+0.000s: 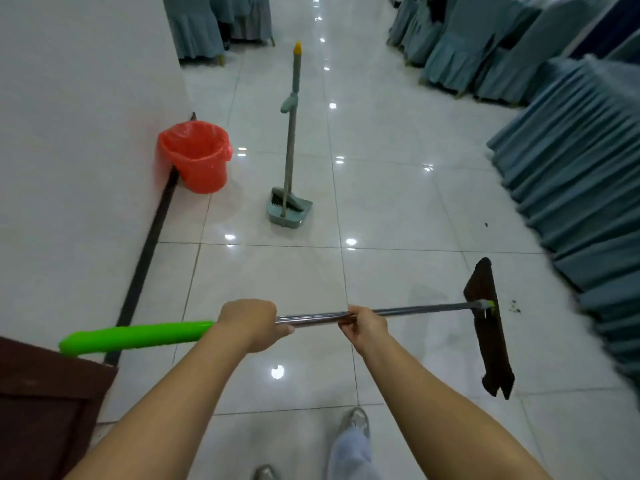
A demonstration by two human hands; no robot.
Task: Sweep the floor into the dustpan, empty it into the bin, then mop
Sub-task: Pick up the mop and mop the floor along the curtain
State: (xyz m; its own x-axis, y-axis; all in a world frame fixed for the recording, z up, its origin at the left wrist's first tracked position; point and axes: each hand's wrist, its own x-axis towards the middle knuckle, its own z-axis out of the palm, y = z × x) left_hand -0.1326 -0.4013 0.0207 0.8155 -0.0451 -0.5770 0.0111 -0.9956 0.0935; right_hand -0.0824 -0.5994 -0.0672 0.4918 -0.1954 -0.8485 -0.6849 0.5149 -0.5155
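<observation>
I hold a flat mop across my body. Its metal pole [422, 310] runs left to right, with a green grip [138, 337] at the left end. My left hand [251, 323] grips the pole just right of the green grip. My right hand [365, 325] grips the pole further along. The dark flat mop head [490, 341] lies on the white tiled floor [277, 282] at the right. Small dark crumbs [514, 306] lie just right of the mop head. Ahead, a grey-green dustpan [289, 211] stands with the broom [292, 109] upright in it. The bin [195, 155], with its red liner, stands against the left wall.
A white wall [79, 133] with a dark skirting runs along the left. A brown wooden door [45, 403] is at the lower left. Teal-skirted tables and covered chairs [571, 174] line the right side and the far end. My feet [353, 424] show at the bottom.
</observation>
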